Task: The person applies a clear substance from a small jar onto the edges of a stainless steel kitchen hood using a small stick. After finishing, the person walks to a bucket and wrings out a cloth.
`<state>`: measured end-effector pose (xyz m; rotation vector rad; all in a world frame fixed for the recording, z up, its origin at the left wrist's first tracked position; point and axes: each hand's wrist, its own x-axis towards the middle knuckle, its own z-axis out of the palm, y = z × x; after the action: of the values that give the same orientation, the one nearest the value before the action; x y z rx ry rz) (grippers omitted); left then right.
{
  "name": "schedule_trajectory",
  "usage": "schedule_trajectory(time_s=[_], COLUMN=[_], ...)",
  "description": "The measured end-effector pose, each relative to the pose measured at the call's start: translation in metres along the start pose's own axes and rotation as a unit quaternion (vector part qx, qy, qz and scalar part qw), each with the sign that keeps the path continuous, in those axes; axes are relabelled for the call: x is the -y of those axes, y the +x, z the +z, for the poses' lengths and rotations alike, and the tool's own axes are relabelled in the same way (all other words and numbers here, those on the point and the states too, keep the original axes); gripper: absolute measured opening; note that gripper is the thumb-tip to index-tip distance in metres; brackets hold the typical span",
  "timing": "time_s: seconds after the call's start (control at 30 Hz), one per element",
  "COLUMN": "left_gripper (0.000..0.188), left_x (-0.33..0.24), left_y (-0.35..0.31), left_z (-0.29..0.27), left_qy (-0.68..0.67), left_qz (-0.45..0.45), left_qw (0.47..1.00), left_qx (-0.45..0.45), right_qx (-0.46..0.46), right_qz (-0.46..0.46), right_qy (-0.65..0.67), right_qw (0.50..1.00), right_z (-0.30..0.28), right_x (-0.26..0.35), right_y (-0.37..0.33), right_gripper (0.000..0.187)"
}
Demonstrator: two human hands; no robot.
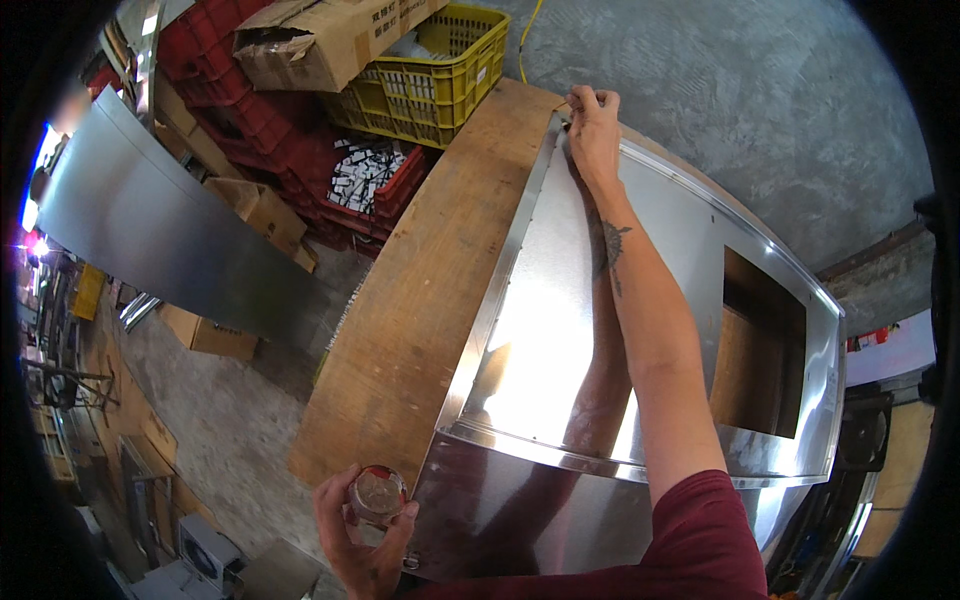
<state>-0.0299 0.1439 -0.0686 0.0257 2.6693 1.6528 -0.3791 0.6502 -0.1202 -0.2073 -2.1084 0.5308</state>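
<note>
My left hand (362,535) is wrapped round a small round tub (378,496) with a brownish inside and a bit of red at its rim. It holds the tub at the near end of a wooden board (400,330). My right arm stretches across a shiny sheet-metal panel (545,340) with raised edges and a rectangular cutout. At the panel's far left corner my right hand (594,130) is closed, fingertips pinched at the metal rim. Something thin seems to stick out of them, too small to name.
Beyond the board stand a yellow plastic crate (440,90), a cardboard box (320,45) and red crates (235,110), one holding many small black-and-white pieces (365,177). A large bent metal sheet (170,220) leans at the left. Cardboard boxes (250,215) sit below it.
</note>
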Motion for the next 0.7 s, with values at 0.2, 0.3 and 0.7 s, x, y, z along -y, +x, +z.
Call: schedule_trajectory(time_s=[0.2, 0.3, 0.7], left_gripper=[0.073, 0.073, 0.067], left_x=[-0.005, 0.0, -0.039], left_y=[-0.004, -0.003, 0.026], left_z=[-0.007, -0.004, -0.022], left_qy=[-0.02, -0.004, 0.073], left_qz=[-0.009, 0.023, 0.176], left_qw=[1.0, 1.0, 0.981], left_qx=[0.007, -0.006, -0.038], right_qx=[-0.086, -0.114, 0.196], right_qz=[0.096, 0.058, -0.159], right_qy=[0.123, 0.028, 0.271], right_qw=[0.984, 0.991, 0.929], right_z=[0.003, -0.016, -0.231], right_x=[-0.014, -0.013, 0.303], right_y=[0.001, 0.004, -0.146], right_gripper=[0.024, 0.02, 0.026])
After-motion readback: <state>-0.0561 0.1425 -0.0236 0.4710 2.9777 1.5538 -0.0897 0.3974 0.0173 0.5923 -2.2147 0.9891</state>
